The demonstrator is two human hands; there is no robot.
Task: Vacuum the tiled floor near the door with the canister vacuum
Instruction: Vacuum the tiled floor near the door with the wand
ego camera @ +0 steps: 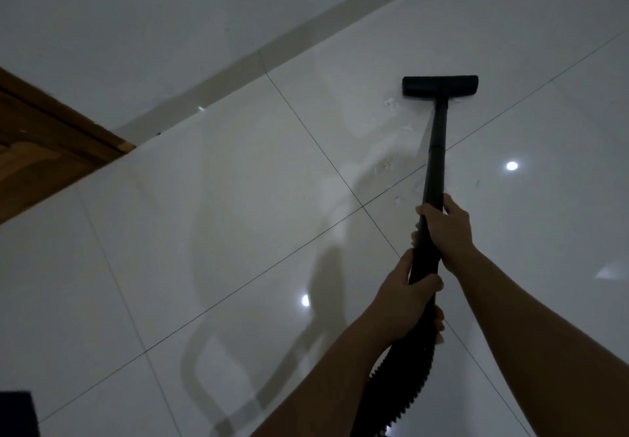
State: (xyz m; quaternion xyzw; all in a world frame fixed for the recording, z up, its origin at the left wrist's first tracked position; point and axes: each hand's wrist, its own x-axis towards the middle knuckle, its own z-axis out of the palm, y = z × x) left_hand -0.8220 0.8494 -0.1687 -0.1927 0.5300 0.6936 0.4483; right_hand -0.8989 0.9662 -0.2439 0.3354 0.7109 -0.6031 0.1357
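Right hand [446, 232] and left hand [405, 300] both clenched around black wand [437, 150]; floor head [440, 86] flat on tiled floor [238, 232] at one o'clock; wooden door [41, 143] at nine o'clock.

My black vacuum wand [434, 171] slants away from me across the glossy white tiled floor [238, 215], its flat rectangular floor head [440, 86] resting on a tile near the wall. The ribbed black hose [405, 372] curves down from the wand's near end. A wooden door [44, 150] stands at left.
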